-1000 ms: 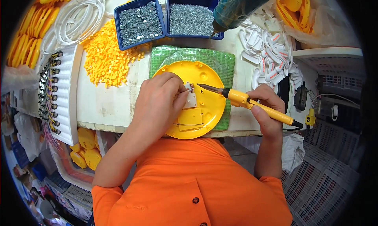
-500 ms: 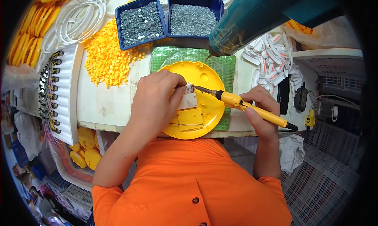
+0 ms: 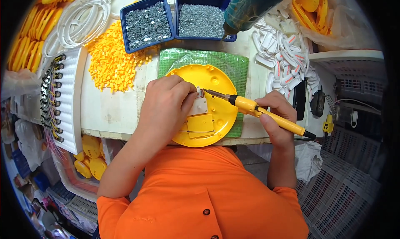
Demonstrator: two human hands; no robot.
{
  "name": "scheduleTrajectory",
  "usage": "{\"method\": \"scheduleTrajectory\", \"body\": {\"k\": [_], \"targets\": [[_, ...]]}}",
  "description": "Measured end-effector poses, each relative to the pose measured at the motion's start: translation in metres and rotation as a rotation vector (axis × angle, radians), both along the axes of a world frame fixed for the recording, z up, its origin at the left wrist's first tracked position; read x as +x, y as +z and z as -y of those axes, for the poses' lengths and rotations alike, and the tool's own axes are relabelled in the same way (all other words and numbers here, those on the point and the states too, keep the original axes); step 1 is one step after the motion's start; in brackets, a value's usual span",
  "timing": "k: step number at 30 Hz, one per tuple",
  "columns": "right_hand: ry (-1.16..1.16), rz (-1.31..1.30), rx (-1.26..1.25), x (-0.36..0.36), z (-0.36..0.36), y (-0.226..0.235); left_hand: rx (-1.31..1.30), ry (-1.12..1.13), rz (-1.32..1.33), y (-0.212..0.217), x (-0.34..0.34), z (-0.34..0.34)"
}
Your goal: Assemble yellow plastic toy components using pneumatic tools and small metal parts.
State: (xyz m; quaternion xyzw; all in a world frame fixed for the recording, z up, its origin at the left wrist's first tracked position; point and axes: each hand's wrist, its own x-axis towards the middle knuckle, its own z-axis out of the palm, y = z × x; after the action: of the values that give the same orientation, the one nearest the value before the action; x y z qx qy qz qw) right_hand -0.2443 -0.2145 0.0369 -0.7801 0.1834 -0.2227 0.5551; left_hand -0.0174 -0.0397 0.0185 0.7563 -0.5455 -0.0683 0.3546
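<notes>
A round yellow plastic cover (image 3: 225,119) lies on a green mat (image 3: 243,72) in front of me, its ribbed inside up. A white plastic part (image 3: 200,107) and a yellow rectangular flap (image 3: 200,126) sit within it. My left hand (image 3: 168,101) rests over the cover's left side, thumb and forefinger pinched at the white part; whatever lies between the fingertips is hidden. My right hand (image 3: 278,113) grips a yellow soldering iron (image 3: 246,104) by its handle. The iron's dark tip touches or nearly touches the spot beside my left fingertips.
Blue bins of screws (image 3: 202,20) and small metal pieces (image 3: 148,26) stand at the back. Small yellow parts (image 3: 111,58) are heaped left, near a white foam tray (image 3: 71,97) of wired components. White pieces (image 3: 283,60) lie right. A teal power tool (image 3: 246,12) hangs overhead.
The hanging teal tool has swung up and away to the back, uncovering more of the right side. My hands and the soldering iron have barely moved.
</notes>
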Motion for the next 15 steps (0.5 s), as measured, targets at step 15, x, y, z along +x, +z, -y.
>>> {"method": "scheduleTrajectory", "body": {"k": [15], "targets": [[0.012, -0.001, -0.001, 0.0011, -0.0011, -0.0014, 0.089, 0.014, -0.028, -0.0006, -0.0021, -0.0012]]}}
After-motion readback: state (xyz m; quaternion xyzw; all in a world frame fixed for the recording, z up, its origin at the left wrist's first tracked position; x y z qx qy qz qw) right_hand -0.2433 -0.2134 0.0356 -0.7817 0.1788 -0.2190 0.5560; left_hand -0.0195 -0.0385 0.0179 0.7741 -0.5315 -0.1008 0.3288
